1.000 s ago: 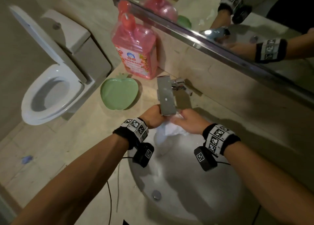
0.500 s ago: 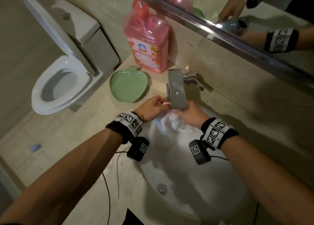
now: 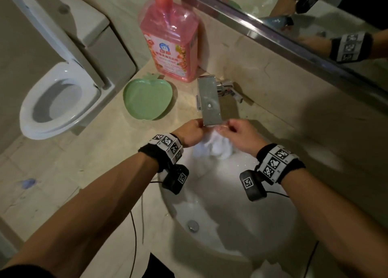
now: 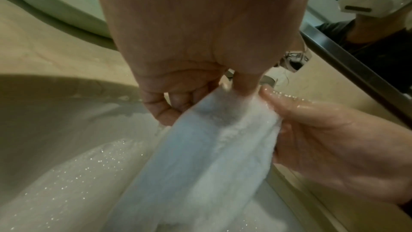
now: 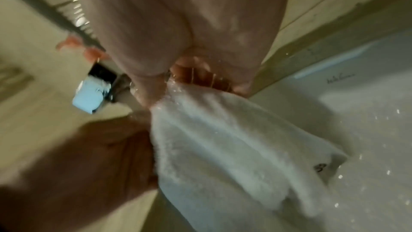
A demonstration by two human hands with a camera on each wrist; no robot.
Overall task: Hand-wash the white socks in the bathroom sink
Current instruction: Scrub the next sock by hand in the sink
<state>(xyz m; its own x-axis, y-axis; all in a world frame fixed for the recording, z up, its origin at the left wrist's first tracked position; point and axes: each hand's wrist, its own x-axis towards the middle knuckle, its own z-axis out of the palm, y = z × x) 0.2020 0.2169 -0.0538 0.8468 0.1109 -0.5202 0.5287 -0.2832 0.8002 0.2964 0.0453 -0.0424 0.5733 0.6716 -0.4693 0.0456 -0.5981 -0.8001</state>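
Observation:
A wet white sock (image 3: pixel 214 148) hangs bunched under the chrome faucet spout (image 3: pixel 209 101) at the far rim of the white sink (image 3: pixel 241 225). My left hand (image 3: pixel 192 131) pinches its top edge from the left, fingers curled round the cloth (image 4: pixel 214 130). My right hand (image 3: pixel 239 133) grips the same edge from the right, its fingers wet. In the right wrist view the sock (image 5: pixel 234 147) drapes down into the basin, showing a small dark mark near its lower corner. Both hands sit close together just below the spout.
A pink detergent bottle (image 3: pixel 170 40) stands behind a green apple-shaped dish (image 3: pixel 148 99) on the beige counter, left of the faucet. A mirror (image 3: pixel 304 15) runs along the back wall. An open toilet (image 3: pixel 58 101) is at far left. The sink drain (image 3: pixel 193 225) lies near me.
The two hands have drawn closer under the spout while working the sock between them; the head view has shifted a little, bringing bottle and faucet higher and more to the right.

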